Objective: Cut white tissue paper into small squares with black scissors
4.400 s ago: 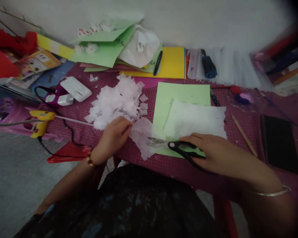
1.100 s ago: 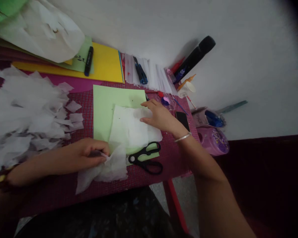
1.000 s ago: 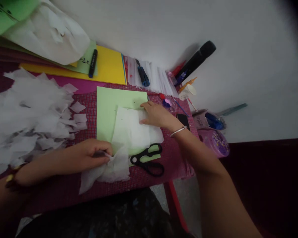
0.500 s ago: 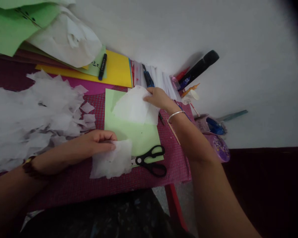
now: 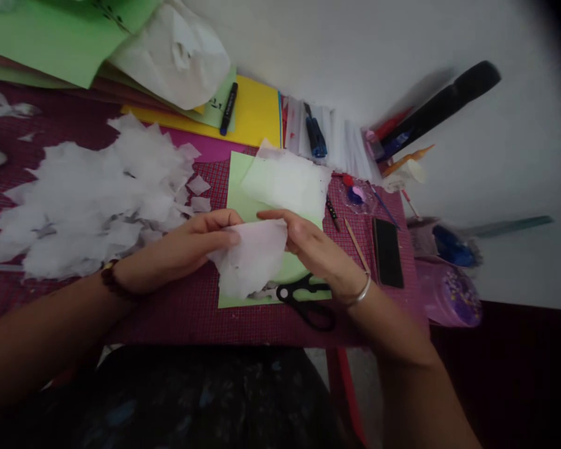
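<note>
Between my two hands is a thin white piece of tissue paper (image 5: 252,259). My left hand (image 5: 201,240) pinches its left corner, thumb on top. The fingers of my right hand (image 5: 308,240) are at its upper right edge, bent around it. Beneath lies a light green sheet (image 5: 240,181), with larger white tissue sheets (image 5: 292,178) across its upper part. Black-handled scissors (image 5: 303,293) rest at the sheet's lower edge, their blades partly covered by the held tissue. A heap of cut white tissue pieces (image 5: 88,193) spreads to the left of my left hand.
A phone (image 5: 388,252), a pencil (image 5: 356,244) and a small knife-like tool (image 5: 333,214) lie to the right. Behind are yellow paper (image 5: 259,118), a black marker (image 5: 229,109) and a blue-handled cutter (image 5: 315,134). A purple container (image 5: 453,296) stands by the table's right edge.
My right hand has let go of the larger tissue sheets on the green sheet and come back to the small piece. My left hand has raised that piece; the view has shifted left.
</note>
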